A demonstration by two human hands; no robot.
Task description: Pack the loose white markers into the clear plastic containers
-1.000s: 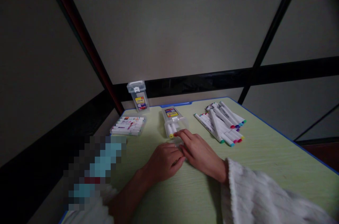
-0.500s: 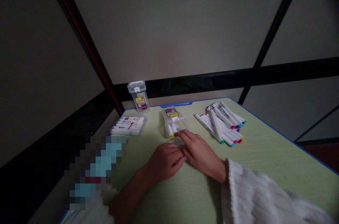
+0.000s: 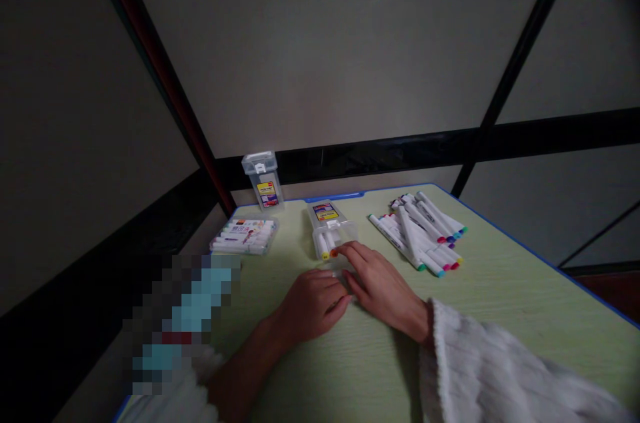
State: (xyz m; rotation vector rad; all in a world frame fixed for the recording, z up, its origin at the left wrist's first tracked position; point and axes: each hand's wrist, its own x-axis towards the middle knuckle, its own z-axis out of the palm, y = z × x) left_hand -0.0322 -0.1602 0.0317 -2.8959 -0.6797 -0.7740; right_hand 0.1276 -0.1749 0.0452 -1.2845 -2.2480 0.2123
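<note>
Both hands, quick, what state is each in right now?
Left hand: curled by the clear lid; grip cannot be told.
Right hand: partly open, at the orange-capped marker.

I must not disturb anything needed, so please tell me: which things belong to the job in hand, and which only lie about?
Probably the job:
open lying case
markers inside it
loose markers

Apparently lying about:
upright case
flat marker pack
</note>
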